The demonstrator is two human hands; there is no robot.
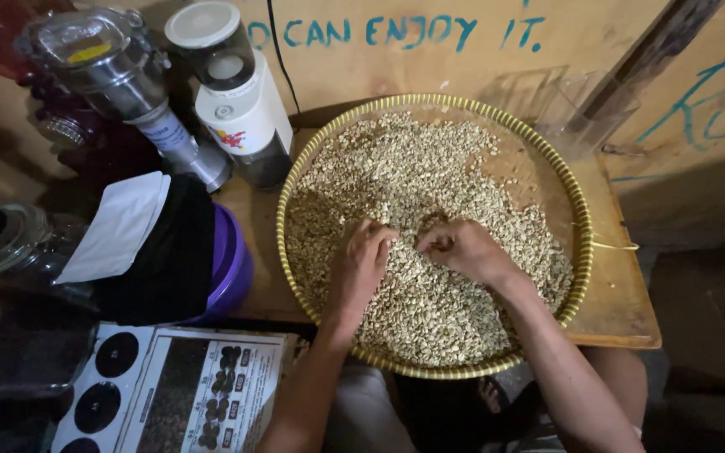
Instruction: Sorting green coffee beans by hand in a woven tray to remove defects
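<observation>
Nearest the lens, two bare forearms rising from the bottom edge, elbows cut off by the frame. Left hand (361,256) palm down on pale beans (404,176), fingers (379,239) curled into the heap, tips buried; whether anything is pinched between them, impossible to tell. Right hand (463,249) just beside it, knuckles up, fingers (431,243) bunched and bent under, tips likewise hidden, so hold or no hold cannot be made out. Beans spread across most of a round woven tray (579,252) with a yellow-green rim, thinner toward the upper right where bare weave shows. Tray resting on a wooden bench (623,302), its near edge overhanging the front.

Left of the tray, a purple bowl (232,264), mostly covered by a dark cloth and a white pouch (119,226). Behind those, a white-bodied grinder (241,101) and a metal one with a clear lid (111,67), lower parts lost in shadow. Glass jar (6,239) at far left, dim and partly cut off. Printed chart with dark round samples (169,390) at lower left, its corner out of frame. Clear plastic container (572,109) behind the tray, barely distinguishable against the wall. Below the bench, knees and a sandal in deep shade.
</observation>
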